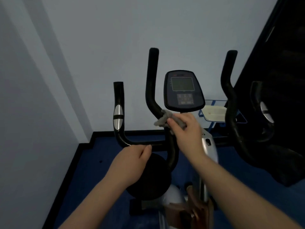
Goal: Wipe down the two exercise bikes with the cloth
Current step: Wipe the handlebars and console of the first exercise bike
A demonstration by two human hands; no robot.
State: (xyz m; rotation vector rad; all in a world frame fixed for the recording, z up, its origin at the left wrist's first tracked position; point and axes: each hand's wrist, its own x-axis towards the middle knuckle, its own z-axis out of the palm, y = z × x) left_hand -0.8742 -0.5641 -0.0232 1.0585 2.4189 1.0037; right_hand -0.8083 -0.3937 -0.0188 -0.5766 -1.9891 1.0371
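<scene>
Right hand point(184, 128): fingers clamped on grey cloth point(162, 119), pressed against inner handlebar point(152, 90) just below-left of console point(183, 90). Left hand point(133, 156): fingers curled around lower crossbar point(158, 143), below-left of console.

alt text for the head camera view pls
The right hand presses a grey cloth against an exercise bike's black handlebar, below its console, while the left hand grips the lower crossbar.
</scene>
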